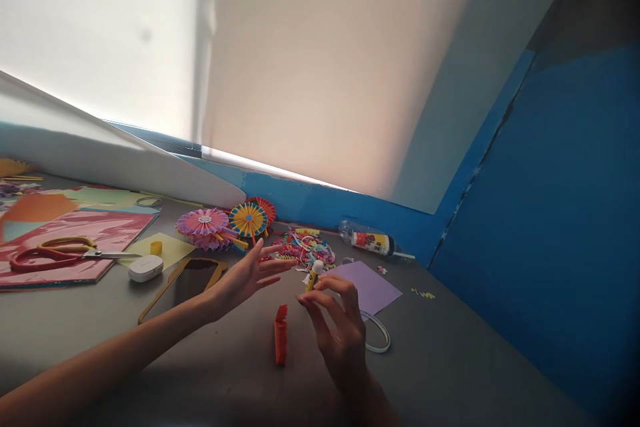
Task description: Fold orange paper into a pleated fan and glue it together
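My right hand (341, 320) pinches a small yellow glue stick (315, 275) upright, its white top end showing above the fingers. To its left my left hand (250, 273) is held over the table with fingers stretched out and nothing in them. A folded strip of red-orange paper (281, 337) stands on the table below and between the two hands. Behind my right hand lies a sheet of purple paper (373, 287), partly covered by the hand. A white ring-shaped band (379, 337) rests beside my right wrist.
Scissors (70, 255) lie on coloured paper (115, 230) at left, near a yellow cap (156, 248), a white case (145, 268) and a phone (193, 283). Paper rosettes (204, 223), paper scraps (310, 250) and a bottle (371, 241) line the wall side.
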`<state>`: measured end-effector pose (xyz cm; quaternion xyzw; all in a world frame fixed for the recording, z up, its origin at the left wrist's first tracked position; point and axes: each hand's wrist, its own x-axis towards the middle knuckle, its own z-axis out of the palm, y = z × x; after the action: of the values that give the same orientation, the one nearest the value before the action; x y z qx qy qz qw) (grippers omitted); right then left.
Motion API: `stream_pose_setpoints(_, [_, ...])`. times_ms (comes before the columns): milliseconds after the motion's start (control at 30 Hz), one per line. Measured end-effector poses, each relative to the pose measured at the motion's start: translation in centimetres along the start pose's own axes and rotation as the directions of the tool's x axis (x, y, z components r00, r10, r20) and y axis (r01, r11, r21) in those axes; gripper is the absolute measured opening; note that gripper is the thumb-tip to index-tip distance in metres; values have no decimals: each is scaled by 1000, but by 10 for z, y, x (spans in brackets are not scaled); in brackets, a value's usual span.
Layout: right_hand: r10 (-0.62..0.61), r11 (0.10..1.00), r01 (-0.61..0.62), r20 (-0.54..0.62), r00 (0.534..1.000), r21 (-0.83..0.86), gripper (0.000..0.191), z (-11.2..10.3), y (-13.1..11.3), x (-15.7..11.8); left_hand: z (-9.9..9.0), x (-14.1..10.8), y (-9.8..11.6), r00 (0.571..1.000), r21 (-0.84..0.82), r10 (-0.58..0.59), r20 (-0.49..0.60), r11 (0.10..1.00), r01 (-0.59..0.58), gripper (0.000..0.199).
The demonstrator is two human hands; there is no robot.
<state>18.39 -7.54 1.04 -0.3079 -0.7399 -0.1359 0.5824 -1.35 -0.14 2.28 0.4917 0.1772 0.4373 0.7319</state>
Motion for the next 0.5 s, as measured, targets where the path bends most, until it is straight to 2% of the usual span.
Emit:
stream_pose_setpoints(100, [141, 983, -145, -43, 989, -115, 4, -3, 14, 1, 5, -3, -1, 999, 22, 23, 24, 999, -23, 55])
stream_pose_setpoints(200, [252, 920, -243, -8, 968, -308, 13, -6, 34, 1, 10, -5, -2, 996, -26, -11, 84, 1000, 14, 59])
stream_pose_setpoints(267, [286, 891, -247, 47, 957, -381, 16, -7, 41, 1, 12, -7, -1, 990, -105, -56, 128, 992, 70, 64])
stream_pose_setpoints(367, [281, 885, -215, 106, 954, -414, 17, -7, 40, 1, 16, -10, 3, 973, -206, -130, 193, 964, 169, 73])
stream_pose_setpoints(500, [241, 887, -180, 95, 966, -426, 18, -5, 32, 1, 18, -12, 7, 955, -266, -177, 240, 934, 240, 79])
